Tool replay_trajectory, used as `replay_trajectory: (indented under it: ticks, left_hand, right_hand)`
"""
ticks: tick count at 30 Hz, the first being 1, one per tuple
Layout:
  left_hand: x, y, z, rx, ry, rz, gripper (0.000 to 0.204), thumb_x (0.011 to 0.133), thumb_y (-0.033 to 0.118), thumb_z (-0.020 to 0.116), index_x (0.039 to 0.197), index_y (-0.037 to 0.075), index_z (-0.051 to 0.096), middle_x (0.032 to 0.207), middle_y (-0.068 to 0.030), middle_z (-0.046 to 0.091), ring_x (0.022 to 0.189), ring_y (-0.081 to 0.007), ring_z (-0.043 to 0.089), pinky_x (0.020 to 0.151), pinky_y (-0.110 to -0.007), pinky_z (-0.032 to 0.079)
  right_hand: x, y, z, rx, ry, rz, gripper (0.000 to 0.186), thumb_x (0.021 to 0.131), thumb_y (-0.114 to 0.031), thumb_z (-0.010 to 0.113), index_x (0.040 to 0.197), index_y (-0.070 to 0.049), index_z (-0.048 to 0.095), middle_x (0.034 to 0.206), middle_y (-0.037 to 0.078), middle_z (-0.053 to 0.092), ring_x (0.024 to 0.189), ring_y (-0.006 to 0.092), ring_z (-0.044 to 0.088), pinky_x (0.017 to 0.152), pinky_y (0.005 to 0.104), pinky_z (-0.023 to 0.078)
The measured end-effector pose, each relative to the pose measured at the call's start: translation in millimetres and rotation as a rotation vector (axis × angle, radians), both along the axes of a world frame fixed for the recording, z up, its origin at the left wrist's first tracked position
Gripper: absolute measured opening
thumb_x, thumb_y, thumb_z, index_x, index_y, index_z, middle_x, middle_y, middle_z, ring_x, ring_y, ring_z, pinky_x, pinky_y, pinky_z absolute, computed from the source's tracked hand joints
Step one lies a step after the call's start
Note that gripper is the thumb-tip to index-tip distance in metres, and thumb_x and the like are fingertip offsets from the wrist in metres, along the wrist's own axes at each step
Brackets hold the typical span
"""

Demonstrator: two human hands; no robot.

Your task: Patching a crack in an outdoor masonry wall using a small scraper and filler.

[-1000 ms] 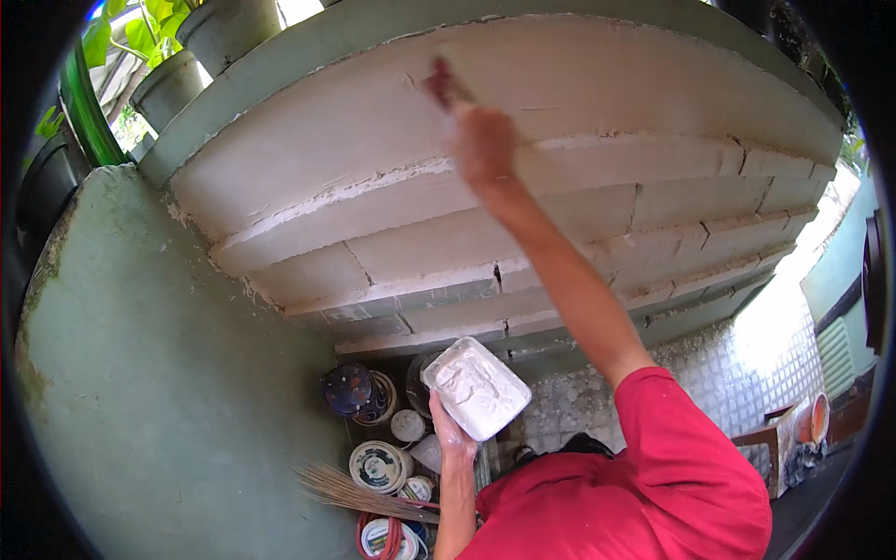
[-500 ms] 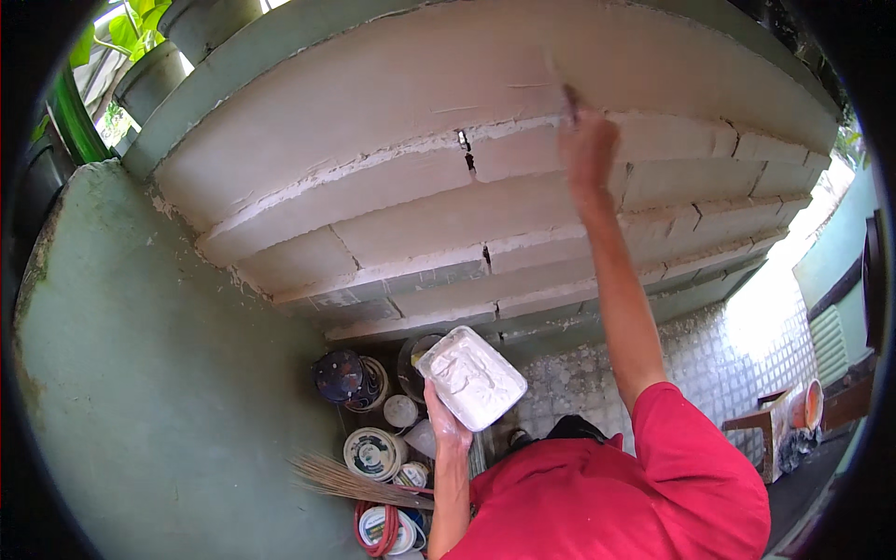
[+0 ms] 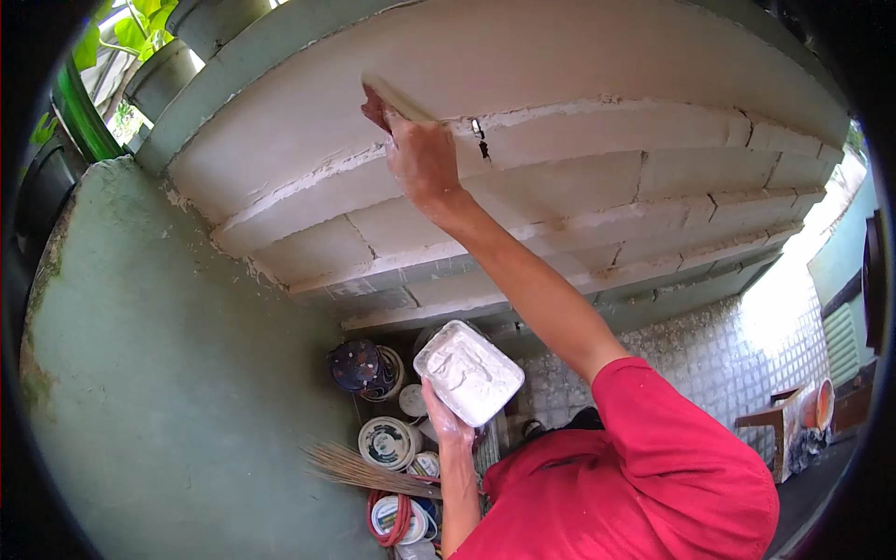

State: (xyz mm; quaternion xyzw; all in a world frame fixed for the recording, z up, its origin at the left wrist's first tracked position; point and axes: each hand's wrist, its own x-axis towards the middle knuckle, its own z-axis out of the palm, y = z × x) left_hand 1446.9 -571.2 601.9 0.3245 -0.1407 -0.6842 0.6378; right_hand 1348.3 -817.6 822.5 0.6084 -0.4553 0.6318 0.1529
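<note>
My left hand (image 3: pixel 447 422) is closed on the side of a white rectangular tub (image 3: pixel 469 373) and supports it from below. White paste with a rough, scooped surface fills the tub. My right hand (image 3: pixel 423 161) reaches up and left, its fingers wrapped round a putty knife (image 3: pixel 375 105) with a reddish-brown part and a pale edge. The knife lies against the smooth upper band of the stepped wall (image 3: pixel 560 56), just above a ragged white ledge; motion blurs its edge. Both hands carry white smears.
A green side wall (image 3: pixel 187 355) rises at left. Paint buckets (image 3: pixel 389 442), a twig broom (image 3: pixel 369 469) and a coiled red hose (image 3: pixel 399 523) crowd the floor below my left hand. Potted plants (image 3: pixel 163 79) stand top left. A wooden stand (image 3: pixel 789 425) is at right on the tiled floor.
My right hand has swept the putty knife from right to left along the upper wall. The tub stays in my left hand, at nearly the same place.
</note>
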Motion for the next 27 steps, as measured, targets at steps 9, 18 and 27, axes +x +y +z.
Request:
replay_trajectory:
  ticks: [9, 18, 27]
  left_hand:
    - [1, 0, -4, -0.058, 0.129, -0.060, 0.059, 0.100, 0.048, 0.032, 0.140, 0.006, 0.040, 0.137, -0.0110, 0.051, 0.121, -0.0276, 0.054, 0.103, -0.043, 0.044]
    - [-1, 2, -7, -0.013, 0.002, -0.014, 0.060, 0.100, 0.049, 0.028, 0.141, 0.006, 0.039, 0.137, -0.0103, 0.051, 0.123, -0.0276, 0.052, 0.104, -0.042, 0.042]
    - [5, -2, -14, -0.016, 0.039, 0.003, 0.061, 0.099, 0.050, 0.029, 0.141, 0.007, 0.040, 0.137, -0.0105, 0.051, 0.123, -0.0277, 0.053, 0.104, -0.042, 0.042]
  right_hand:
    - [-95, 13, 2, 0.085, -0.819, 0.660, 0.019, 0.086, -0.019, 0.067, 0.085, 0.000, 0.069, 0.063, 0.010, 0.063, 0.055, 0.0160, 0.059, 0.057, 0.0350, 0.050]
    - [-70, 1, 46, -0.413, 0.299, -0.011, 0.031, 0.080, -0.002, 0.059, 0.109, -0.008, 0.068, 0.105, 0.008, 0.069, 0.098, 0.0277, 0.066, 0.089, 0.0378, 0.052]
    - [-66, -40, 13, -0.334, 0.624, -0.292, 0.034, 0.081, -0.008, 0.058, 0.114, -0.010, 0.067, 0.121, 0.006, 0.065, 0.121, 0.0278, 0.054, 0.110, 0.0527, 0.032]
